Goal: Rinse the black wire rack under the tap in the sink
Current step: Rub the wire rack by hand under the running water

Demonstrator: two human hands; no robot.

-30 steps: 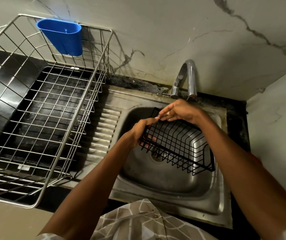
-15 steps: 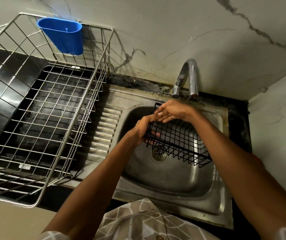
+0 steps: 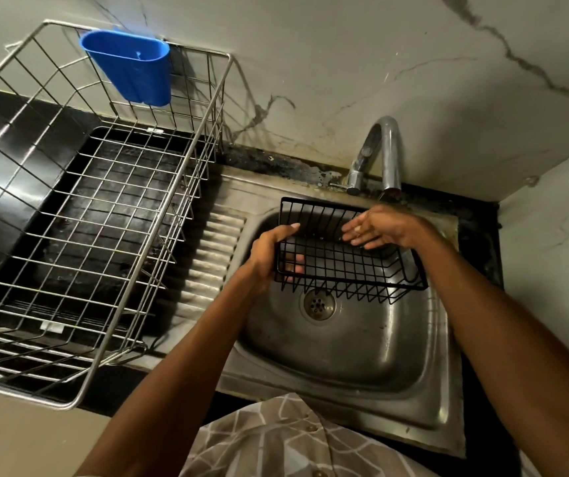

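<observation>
The black wire rack (image 3: 341, 259) hangs over the steel sink (image 3: 345, 359), tilted, just below the chrome tap (image 3: 386, 153). My left hand (image 3: 269, 253) grips the rack's left end, thumb on the top rim and fingers curled underneath, showing through the wires. My right hand (image 3: 376, 227) lies inside the rack with its fingers stretched out flat against the wires. I cannot make out a water stream from the spout. The drain (image 3: 318, 304) sits below the rack's front edge.
A large steel wire dish basket (image 3: 111, 215) stands on the black counter to the left, with a blue plastic cup holder (image 3: 131, 67) hooked on its back rim. The ribbed drainboard (image 3: 207, 256) lies between basket and sink. Marble walls close in behind and at the right.
The rack has been lifted and swung back towards the tap. My right hand has gone from the rim to lying flat inside it; the left keeps its hold.
</observation>
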